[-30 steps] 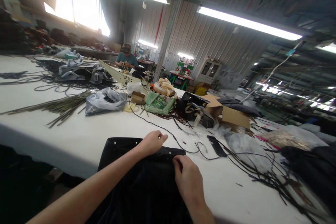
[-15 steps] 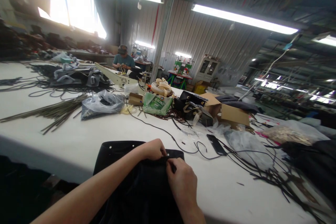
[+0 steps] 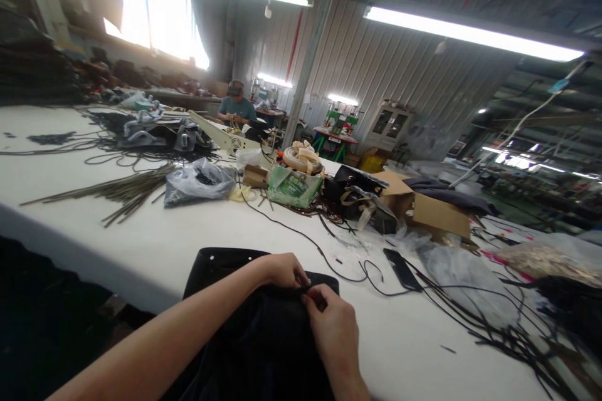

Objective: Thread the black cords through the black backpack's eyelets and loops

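A black bag (image 3: pixel 263 332) with small light holes along its top edge lies at the front edge of the table, its lower part running down out of view. My left hand (image 3: pixel 286 269) reaches across it, fingers curled and closed on the black rim. Close beside it, my right hand (image 3: pixel 332 313) pinches the same rim between thumb and fingers. A small pale metal spot shows on the edge between the two hands. What else the fingertips may hold is hidden.
Beyond the bag on the white table (image 3: pixel 226 225) lie a green bag (image 3: pixel 294 188), a clear plastic bag (image 3: pixel 200 182), a phone (image 3: pixel 402 269) and an open cardboard box (image 3: pixel 437 216). Black cords (image 3: pixel 508 338) spread at the right. A person (image 3: pixel 237 106) sits across the table.
The view has swung a little left, so everything sits further right in the picture. Both hands stay closed at the bag's rim, with only slight finger movement.
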### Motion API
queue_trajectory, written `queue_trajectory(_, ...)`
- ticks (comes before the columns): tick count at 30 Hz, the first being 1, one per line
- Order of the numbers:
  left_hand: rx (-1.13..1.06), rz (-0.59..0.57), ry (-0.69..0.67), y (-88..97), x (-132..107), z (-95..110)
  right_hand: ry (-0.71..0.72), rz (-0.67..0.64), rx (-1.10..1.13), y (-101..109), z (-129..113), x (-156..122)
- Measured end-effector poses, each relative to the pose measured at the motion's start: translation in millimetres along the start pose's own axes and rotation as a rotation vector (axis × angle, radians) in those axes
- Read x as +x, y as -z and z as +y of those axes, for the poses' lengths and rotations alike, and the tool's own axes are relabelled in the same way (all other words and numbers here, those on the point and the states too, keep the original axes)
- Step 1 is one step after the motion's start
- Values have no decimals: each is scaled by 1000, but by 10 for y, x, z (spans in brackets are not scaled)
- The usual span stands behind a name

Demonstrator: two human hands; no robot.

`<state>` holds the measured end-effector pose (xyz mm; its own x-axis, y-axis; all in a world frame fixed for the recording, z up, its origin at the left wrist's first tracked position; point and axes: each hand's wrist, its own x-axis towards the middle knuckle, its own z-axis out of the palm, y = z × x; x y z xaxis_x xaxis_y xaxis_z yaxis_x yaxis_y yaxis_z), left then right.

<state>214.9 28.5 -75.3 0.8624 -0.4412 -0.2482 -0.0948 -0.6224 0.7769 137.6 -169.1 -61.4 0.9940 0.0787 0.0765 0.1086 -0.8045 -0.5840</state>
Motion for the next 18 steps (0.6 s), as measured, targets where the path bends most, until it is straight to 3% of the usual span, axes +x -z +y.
queue_trajectory(5,-18,-1,17,-10,36,-10,29,-28,144,-34,41,9)
queue_trajectory(18,-99,17,12,-33,-10,-50,7,16,242,-102,151,-46)
